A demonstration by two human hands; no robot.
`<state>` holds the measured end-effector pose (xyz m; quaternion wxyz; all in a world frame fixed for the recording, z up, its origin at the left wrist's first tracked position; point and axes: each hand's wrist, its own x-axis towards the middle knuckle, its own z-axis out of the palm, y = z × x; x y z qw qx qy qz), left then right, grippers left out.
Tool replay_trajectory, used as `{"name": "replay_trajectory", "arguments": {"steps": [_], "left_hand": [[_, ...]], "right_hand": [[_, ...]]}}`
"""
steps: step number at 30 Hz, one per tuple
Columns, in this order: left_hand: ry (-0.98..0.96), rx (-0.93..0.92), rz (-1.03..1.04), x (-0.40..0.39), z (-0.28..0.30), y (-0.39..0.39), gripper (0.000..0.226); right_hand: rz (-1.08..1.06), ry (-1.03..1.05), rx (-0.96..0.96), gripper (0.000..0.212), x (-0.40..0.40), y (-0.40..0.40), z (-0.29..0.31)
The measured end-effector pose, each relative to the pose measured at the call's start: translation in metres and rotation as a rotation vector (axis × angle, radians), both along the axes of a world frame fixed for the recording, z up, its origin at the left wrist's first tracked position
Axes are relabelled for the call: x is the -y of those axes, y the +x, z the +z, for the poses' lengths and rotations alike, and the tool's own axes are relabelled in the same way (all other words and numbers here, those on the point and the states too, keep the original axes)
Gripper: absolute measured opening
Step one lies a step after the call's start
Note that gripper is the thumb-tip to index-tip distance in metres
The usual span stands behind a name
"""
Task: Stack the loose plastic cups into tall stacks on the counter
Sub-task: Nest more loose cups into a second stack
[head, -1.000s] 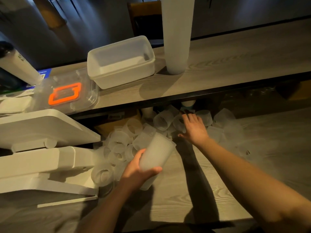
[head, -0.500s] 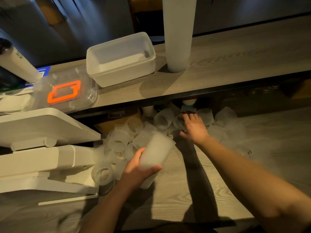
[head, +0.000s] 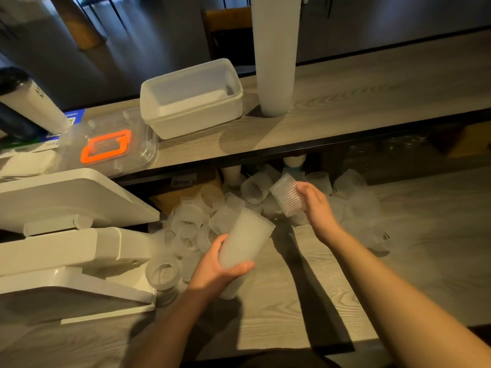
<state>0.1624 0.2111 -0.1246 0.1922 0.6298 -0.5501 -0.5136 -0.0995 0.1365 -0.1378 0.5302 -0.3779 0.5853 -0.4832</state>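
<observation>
Cups (head: 191,224), loose and frosted, lay heaped on worktop (head: 425,274) below shelf (head: 372,102). Gripped short stack (head: 245,243) in left hand (head: 212,269), tilted. Pinched ribbed cup (head: 288,195) in right hand (head: 317,205), above pile. Stood tall stack (head: 276,54) on shelf beside tub (head: 191,96).

Head view, looking down at a wood-grain counter (head: 265,314). The left hand (head: 212,269) grips a short stack of cups (head: 243,248), tilted with its rim pointing up and right. The right hand (head: 317,205) holds a ribbed cup (head: 287,195) above a heap of loose cups (head: 191,221). On the raised shelf (head: 372,102) stand a tall stack (head: 276,54), a white tub (head: 191,96) and an orange-framed lid (head: 106,147).
</observation>
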Motion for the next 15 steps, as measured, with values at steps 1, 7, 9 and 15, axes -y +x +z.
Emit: {"name": "replay_trajectory", "arguments": {"steps": [1,7,9,15], "left_hand": [[-0.004,-0.003,-0.006,-0.001,0.0,0.0,0.093],[-0.039,0.025,-0.072,-0.008,-0.001,0.001,0.092],[-0.048,0.027,-0.08,-0.01,0.0,0.001,0.095],[-0.036,0.053,-0.104,-0.014,-0.003,0.006,0.099]], "right_hand": [[0.019,-0.006,0.021,0.022,-0.005,0.002,0.005],[0.183,-0.067,-0.029,0.022,-0.028,0.018,0.026],[0.212,-0.083,-0.06,0.031,-0.032,0.025,0.03],[0.206,-0.104,-0.181,0.042,-0.039,0.036,0.03]]}}
